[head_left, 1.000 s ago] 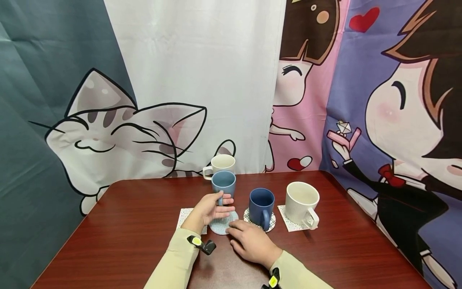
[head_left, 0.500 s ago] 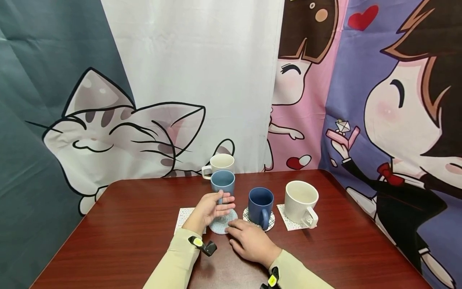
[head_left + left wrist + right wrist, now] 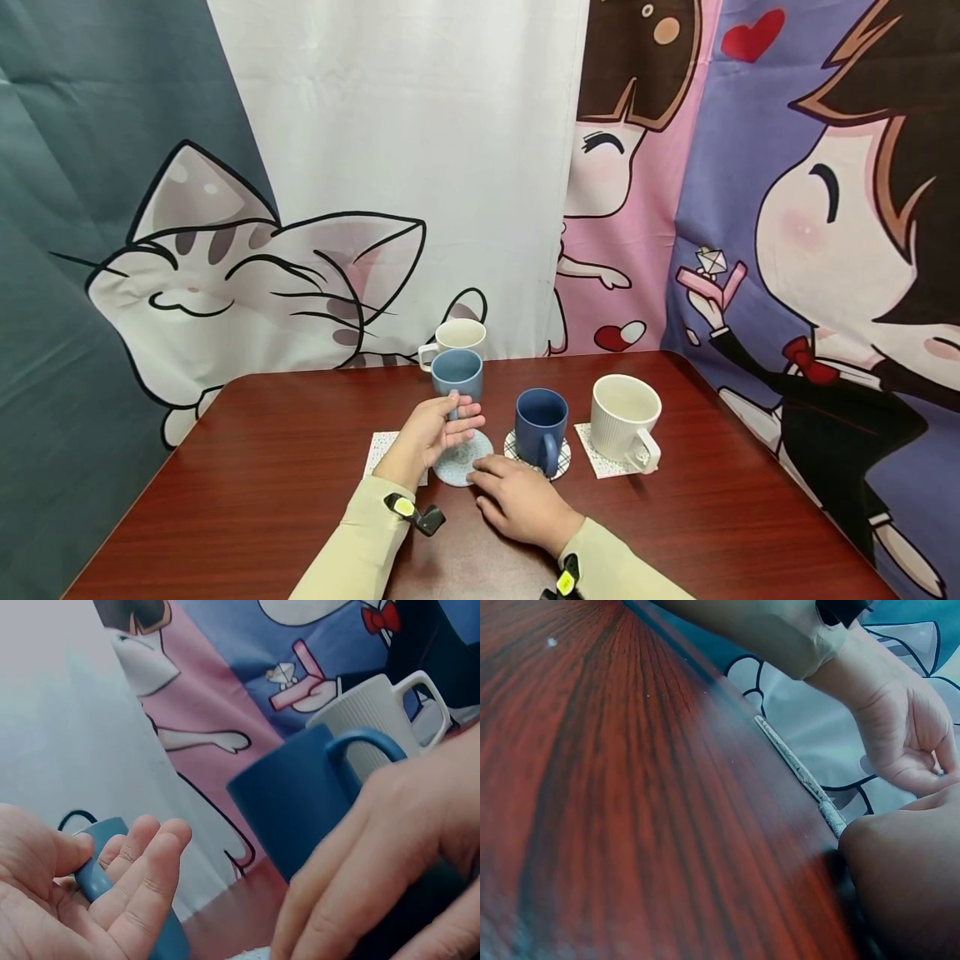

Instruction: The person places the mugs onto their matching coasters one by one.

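Observation:
My left hand (image 3: pixel 426 432) pinches the handle (image 3: pixel 94 880) of a light blue mug (image 3: pixel 458 379) between thumb and fingers. The mug is upright beyond the round pale blue coaster (image 3: pixel 456 468); my hand hides its base, so I cannot tell whether it touches the table. At that coaster's right edge rest the fingertips of my right hand (image 3: pixel 525 504), palm down. To the right, a dark blue mug (image 3: pixel 542 425) stands on a round checked coaster (image 3: pixel 563 466). In the left wrist view, the right hand covers part of this dark mug.
A ribbed cream mug (image 3: pixel 621 421) sits on a square speckled coaster (image 3: pixel 600 468) at the right. Behind the light blue mug is another cream mug (image 3: pixel 462 333). Another square coaster (image 3: pixel 379 450) lies partly under my left forearm. A printed curtain (image 3: pixel 480 167) hangs behind the table.
My left hand and the light blue mug have shifted slightly left and away over the last half second. My right hand stays at the coaster.

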The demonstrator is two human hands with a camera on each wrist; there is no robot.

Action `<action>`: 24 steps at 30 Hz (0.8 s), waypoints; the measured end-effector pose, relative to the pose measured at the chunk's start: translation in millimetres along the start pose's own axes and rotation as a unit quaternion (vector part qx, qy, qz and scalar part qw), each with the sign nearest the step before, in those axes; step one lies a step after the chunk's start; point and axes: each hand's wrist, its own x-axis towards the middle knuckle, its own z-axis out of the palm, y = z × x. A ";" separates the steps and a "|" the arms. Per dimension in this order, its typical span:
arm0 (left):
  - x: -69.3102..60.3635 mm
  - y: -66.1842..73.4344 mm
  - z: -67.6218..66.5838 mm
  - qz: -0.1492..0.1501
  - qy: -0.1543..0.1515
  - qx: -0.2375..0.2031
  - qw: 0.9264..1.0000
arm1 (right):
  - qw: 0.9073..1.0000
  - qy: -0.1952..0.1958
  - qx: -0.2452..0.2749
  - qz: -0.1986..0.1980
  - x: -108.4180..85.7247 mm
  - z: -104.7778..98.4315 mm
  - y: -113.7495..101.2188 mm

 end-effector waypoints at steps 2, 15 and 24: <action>-3.8 4.3 0.9 0.003 -0.006 0.007 1.000 | 1.000 0.000 0.002 0.000 0.0 0.1 0.0; -25.4 22.7 -1.0 -0.029 -0.052 0.039 0.997 | 1.000 0.013 0.006 -0.006 0.2 2.1 0.0; -37.2 24.0 -14.7 -0.029 -0.062 0.035 0.997 | 1.000 0.008 0.005 -0.002 0.2 1.1 0.4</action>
